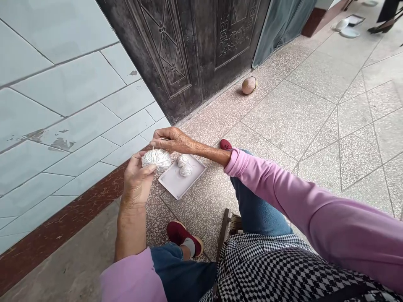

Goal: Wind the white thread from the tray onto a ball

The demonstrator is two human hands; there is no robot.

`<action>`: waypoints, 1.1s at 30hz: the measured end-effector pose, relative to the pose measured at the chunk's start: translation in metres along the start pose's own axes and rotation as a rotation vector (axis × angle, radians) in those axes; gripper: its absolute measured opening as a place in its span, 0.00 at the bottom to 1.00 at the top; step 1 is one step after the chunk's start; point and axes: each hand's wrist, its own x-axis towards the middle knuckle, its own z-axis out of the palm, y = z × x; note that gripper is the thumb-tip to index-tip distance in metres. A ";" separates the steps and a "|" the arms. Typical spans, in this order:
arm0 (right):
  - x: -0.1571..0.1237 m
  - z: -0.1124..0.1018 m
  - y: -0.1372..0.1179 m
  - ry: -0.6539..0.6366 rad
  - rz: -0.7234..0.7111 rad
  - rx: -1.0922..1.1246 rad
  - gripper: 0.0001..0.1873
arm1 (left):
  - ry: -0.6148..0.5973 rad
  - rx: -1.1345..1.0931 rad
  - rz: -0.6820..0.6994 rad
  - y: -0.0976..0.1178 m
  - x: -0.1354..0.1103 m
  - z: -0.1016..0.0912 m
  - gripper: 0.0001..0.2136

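My left hand (138,178) is wrapped round a ball of white yarn (156,159), fingers behind it and thumb on its near side. Just above the ball, my right hand (175,140) is closed in a pinch, its fingertips close to the top of the yarn. What it pinches is too small to make out. Below both hands, a shallow pale tray (179,186) lies on the floor. Two smaller balls of white yarn (185,170) sit in it, touching or nearly so.
A tiled wall (78,113) rises on the left, joining a dark carved door (201,42). A pinkish ball (249,85) lies by the door. My red shoe (184,238) rests near the tray. Far right, dishes (349,32) stand near another person's foot (381,27).
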 end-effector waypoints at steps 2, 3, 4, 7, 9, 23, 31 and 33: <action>0.004 0.003 0.008 0.018 -0.013 0.021 0.19 | -0.032 -0.043 0.002 0.005 -0.004 0.003 0.32; 0.006 0.006 0.011 0.019 -0.027 0.024 0.19 | -0.037 -0.060 0.008 0.007 -0.005 0.004 0.32; 0.008 0.008 0.013 0.014 -0.042 0.019 0.20 | -0.037 -0.074 0.014 0.008 -0.007 0.006 0.30; 0.010 0.014 0.017 -0.023 -0.056 -0.026 0.20 | -0.006 -0.101 0.030 0.010 -0.008 0.008 0.26; 0.010 0.016 0.019 -0.043 -0.015 -0.060 0.19 | 0.026 -0.109 0.036 0.009 -0.006 0.007 0.24; -0.010 0.043 0.020 -0.382 -0.071 -0.231 0.19 | 0.295 0.163 0.278 -0.015 0.020 -0.033 0.30; -0.004 0.013 0.005 -0.187 -0.084 -0.077 0.17 | 0.231 0.404 0.226 -0.018 0.014 -0.024 0.29; -0.003 0.005 0.004 -0.130 -0.051 -0.081 0.18 | 0.165 0.381 0.167 -0.017 0.011 -0.018 0.30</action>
